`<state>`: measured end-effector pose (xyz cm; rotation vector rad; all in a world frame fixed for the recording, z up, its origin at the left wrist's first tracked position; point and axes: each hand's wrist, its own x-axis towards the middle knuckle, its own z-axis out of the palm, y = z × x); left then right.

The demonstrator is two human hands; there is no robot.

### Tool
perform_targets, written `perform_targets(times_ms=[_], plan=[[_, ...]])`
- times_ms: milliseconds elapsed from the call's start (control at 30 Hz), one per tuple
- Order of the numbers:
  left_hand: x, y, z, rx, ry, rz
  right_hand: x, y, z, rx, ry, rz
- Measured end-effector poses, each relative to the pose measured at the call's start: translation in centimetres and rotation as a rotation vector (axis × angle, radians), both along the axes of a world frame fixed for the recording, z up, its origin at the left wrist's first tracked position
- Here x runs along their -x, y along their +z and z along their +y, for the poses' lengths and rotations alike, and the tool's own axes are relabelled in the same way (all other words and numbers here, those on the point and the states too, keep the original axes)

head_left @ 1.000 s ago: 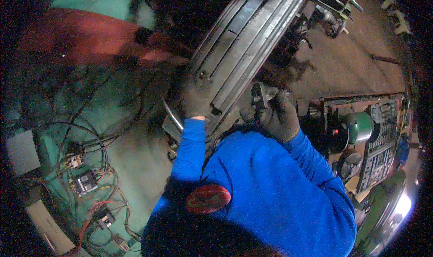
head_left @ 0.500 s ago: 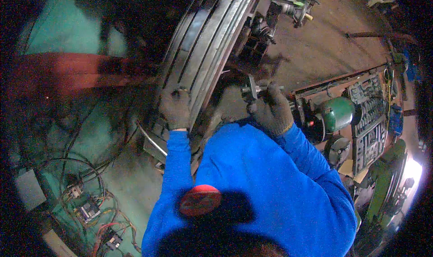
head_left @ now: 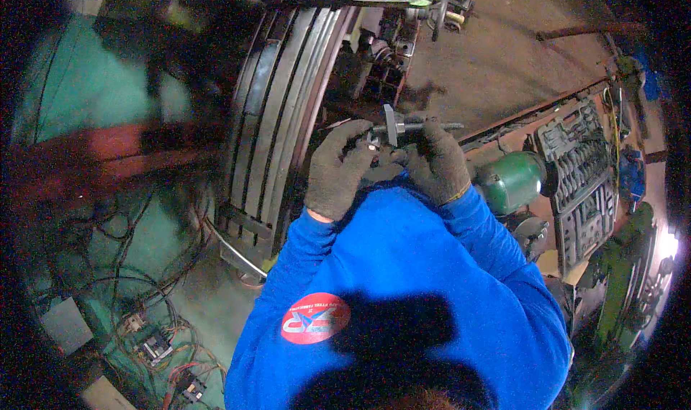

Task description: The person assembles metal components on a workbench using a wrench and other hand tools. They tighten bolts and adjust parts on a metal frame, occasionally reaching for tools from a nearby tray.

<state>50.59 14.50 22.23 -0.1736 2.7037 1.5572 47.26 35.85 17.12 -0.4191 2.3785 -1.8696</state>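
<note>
In front of my chest, my gloved right hand [head_left: 440,167] is closed round a threaded bolt [head_left: 452,126], which lies roughly level with its thread sticking out to the right. A flat metal plate [head_left: 391,125] sits across the bolt, between my two hands. At the bolt's left end is my gloved left hand [head_left: 337,171], its fingers bent and pinching a small metal piece [head_left: 372,147]. The fingers hide most of that piece, so its kind does not show. Left of my hands runs the slotted metal machine table [head_left: 288,115].
To the right, an open socket set case [head_left: 579,172] lies on a bench beside a green rounded machine [head_left: 512,180]. A curved metal bar [head_left: 234,252] borders the machine table's near end. Cables and electrical parts [head_left: 155,345] lie at the lower left.
My left hand has left the slotted table and moved right to the bolt and plate, with a small metal piece in its fingers. My right hand still holds the bolt. The view has shifted.
</note>
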Motion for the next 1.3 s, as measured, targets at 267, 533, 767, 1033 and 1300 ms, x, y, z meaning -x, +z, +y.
perform_targets(times_ms=[267, 533, 767, 1033, 1300], plan=[[1.4, 0.3, 2.4, -0.146, -0.038, -0.135, 0.2, 1.0, 3.1, -0.042, 0.018, -0.02], [2.5, 0.7, 1.5, -0.626, -0.006, -0.31, 0.1, 1.0, 2.1, -0.122, -0.079, 0.204], [2.3, -0.2, -0.3, -0.458, -0.133, -0.197, -0.3, 1.3, 1.3, -0.267, -0.005, 0.113], [1.4, 0.1, -1.1, -0.474, -0.085, -0.252, -0.1, 0.7, 0.7, -0.188, 0.08, 0.043], [0.9, -1.9, -1.0, -0.653, 0.022, -0.223, 0.8, -0.8, -0.2, 0.292, 0.183, -0.215]])
